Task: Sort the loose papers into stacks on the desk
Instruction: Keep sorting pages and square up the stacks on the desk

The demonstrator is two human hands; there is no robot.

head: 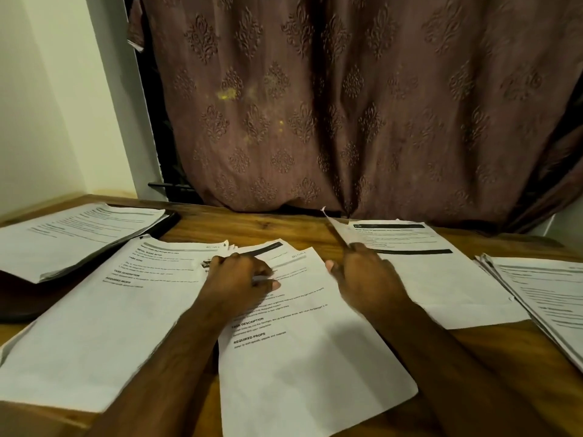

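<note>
Nearest sheet [309, 357]: I see it lying loose on the wooden surface [252, 225]; my landmark.
Left hand [239, 275]: on the landmark's top edge, fingers curled, seemingly holding down a fanned bunch of papers [258, 247].
Right hand [362, 272]: just right of it, pinching a lifted page [410, 247].
Left pile [104, 310]: beside the landmark.
Far-left stack [72, 234]: on a dark folder [164, 222].
Far-right stack [542, 294]: neat.
Progress: roughly midway, I judge; the centre is unsorted.
</note>
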